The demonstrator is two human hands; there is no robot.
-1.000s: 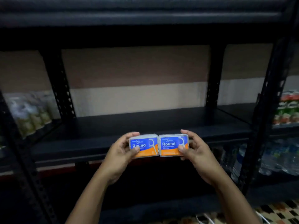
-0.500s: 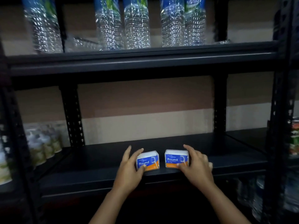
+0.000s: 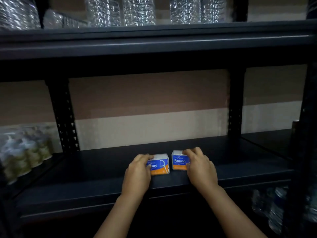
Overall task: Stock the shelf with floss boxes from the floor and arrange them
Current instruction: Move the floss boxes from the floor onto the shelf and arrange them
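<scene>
Low in the frame: two bare forearms rising from the bottom edge, left hand (image 3: 137,172) curled round the left floss box (image 3: 160,164) from its left side, right hand (image 3: 200,167) curled over the top and right side of the right floss box (image 3: 179,162), both boxes upright near the front lip of the dark metal shelf (image 3: 103,169), just beside each other with a narrow gap between. Nearby, blurred: pale jars (image 3: 25,152) at middle left on the neighbouring shelf, water bottles (image 3: 274,208) at lower right. Farther back: perforated black uprights (image 3: 65,117), brown-and-cream wall (image 3: 145,107); at the top, the upper shelf board (image 3: 154,42) carrying clear plastic bottles (image 3: 139,11).
</scene>
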